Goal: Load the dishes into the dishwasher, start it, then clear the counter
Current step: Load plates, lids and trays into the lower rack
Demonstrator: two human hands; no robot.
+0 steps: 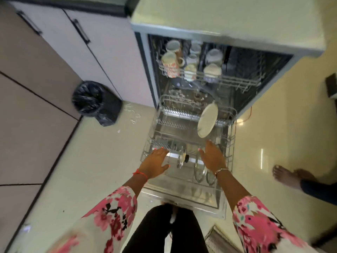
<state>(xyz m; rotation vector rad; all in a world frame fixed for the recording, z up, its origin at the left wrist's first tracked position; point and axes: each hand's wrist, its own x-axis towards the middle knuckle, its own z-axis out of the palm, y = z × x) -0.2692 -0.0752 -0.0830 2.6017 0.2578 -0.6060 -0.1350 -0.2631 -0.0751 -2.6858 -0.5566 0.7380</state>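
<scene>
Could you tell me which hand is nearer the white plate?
Right. The right hand is just short of the white plate; the left hand is farther off, to its left.

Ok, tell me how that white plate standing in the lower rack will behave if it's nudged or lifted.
The white plate looks like glazed ceramic: probably rigid, smooth, breakable if knocked. It leans on edge in the lower rack, so a sideways nudge may tip it. Being round, it could roll once lifted free.
</scene>
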